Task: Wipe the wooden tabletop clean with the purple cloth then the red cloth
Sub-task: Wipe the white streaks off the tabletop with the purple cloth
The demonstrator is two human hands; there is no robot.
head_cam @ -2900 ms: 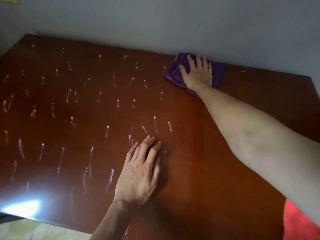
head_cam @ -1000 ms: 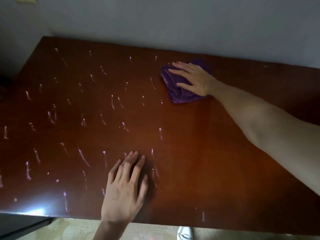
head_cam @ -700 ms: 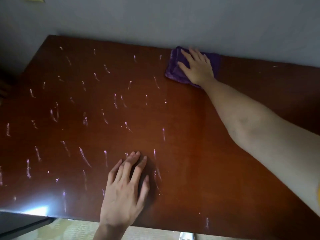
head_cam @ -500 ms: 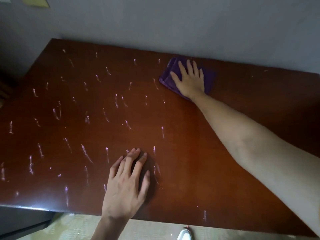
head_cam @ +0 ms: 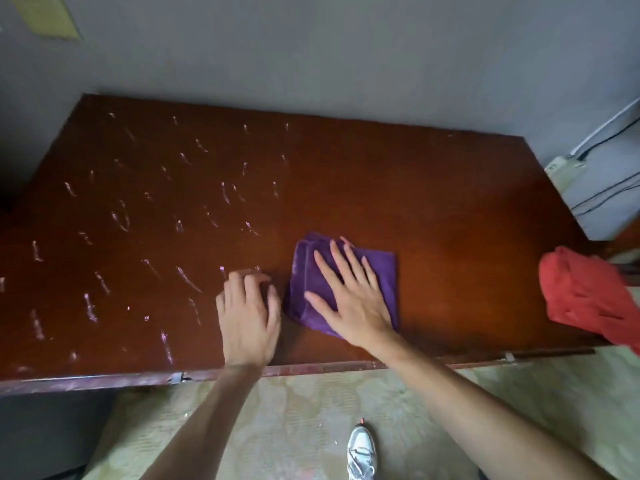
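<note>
Right hand (head_cam: 353,299) pressed flat, fingers (head_cam: 341,261) spread wide, on folded purple cloth (head_cam: 382,271) near front edge of dark reddish wooden bench (head_cam: 433,202). Left hand (head_cam: 247,317) resting beside, fingers loosely bent, holding nothing. White streaks (head_cam: 187,278) across left half. Crumpled red cloth (head_cam: 585,296) at right corner.

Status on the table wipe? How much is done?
Done: the right part of the tabletop shows no streaks. In hand: the right hand presses flat on the purple cloth near the front edge; the left hand rests on the wood beside it. Left: the white streaks across the left part, then the pass with the red cloth, lying at the right edge.
</note>
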